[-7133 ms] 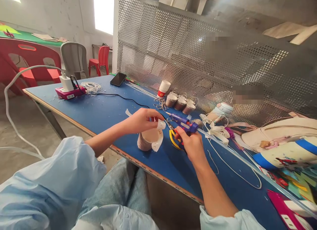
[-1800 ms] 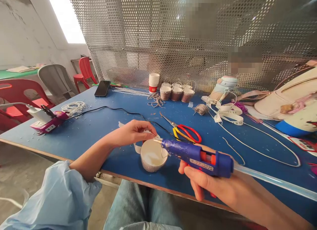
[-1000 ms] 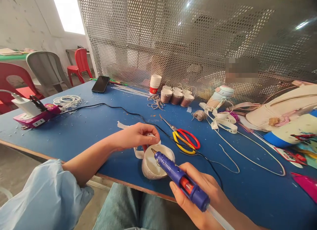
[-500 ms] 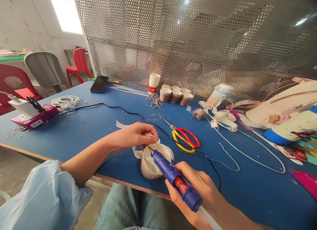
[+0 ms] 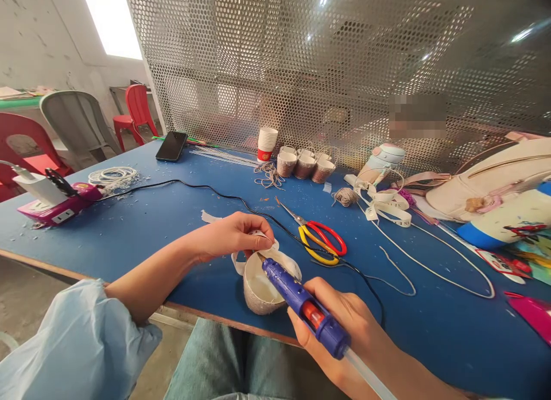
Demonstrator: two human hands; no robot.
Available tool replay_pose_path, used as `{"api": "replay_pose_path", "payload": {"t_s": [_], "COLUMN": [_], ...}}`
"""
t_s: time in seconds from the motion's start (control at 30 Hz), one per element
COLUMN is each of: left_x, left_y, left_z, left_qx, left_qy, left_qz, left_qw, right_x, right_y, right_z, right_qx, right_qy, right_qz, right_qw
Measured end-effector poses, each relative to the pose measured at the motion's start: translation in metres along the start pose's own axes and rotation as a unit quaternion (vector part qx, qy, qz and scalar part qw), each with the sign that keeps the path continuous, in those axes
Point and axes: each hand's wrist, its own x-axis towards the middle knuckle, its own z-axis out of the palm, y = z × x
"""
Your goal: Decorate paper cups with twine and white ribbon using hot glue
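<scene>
My right hand [image 5: 344, 325] is wrapped around a blue hot glue gun [image 5: 297, 296], with a clear glue stick coming out of its back end. The gun's nozzle points over the far left rim of a twine-wrapped paper cup [image 5: 258, 301], which has a pale inside. At that rim, my left hand [image 5: 241, 235] pinches a white ribbon [image 5: 237, 264]; its loop hangs to the left of the cup. My left fingertips are partly hidden, and so is the nozzle's exact contact with the ribbon or cup.
Scissors [image 5: 322, 242] lie beyond the cup, crossed by the black cord [image 5: 206, 186] running from a pink power strip [image 5: 64, 208]. Small wrapped cups [image 5: 305, 164], stacked paper cups [image 5: 267, 143], a twine ball [image 5: 345, 197] and printed ribbon [image 5: 394, 212] sit further back.
The cup has tipped slightly toward me, and the white piece at its right rim sits closer to the cup. Both hands keep almost the same place and hold.
</scene>
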Motion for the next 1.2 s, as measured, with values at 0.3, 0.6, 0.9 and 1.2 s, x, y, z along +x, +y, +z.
{"api": "replay_pose_path", "payload": {"t_s": [0.3,0.6,0.9,1.2], "left_x": [-0.001,0.000,0.000,0.001], "left_y": [0.001,-0.001,-0.003,-0.002], "left_z": [0.000,0.000,-0.002,-0.002], "left_qx": [0.002,0.010,-0.016,-0.048], "left_qy": [-0.007,-0.006,-0.017,-0.019], "left_qz": [0.005,0.005,-0.013,-0.040], "left_qw": [1.000,1.000,1.000,0.998], "right_x": [0.002,-0.007,-0.007,0.001], "right_y": [-0.002,0.000,0.004,0.000], "right_z": [0.002,0.002,0.009,0.000], "right_qx": [-0.014,-0.085,-0.063,-0.023], "right_qy": [0.004,-0.001,0.038,0.012], "right_qz": [-0.005,-0.043,-0.068,-0.030], "right_qw": [1.000,0.996,0.995,0.999]}}
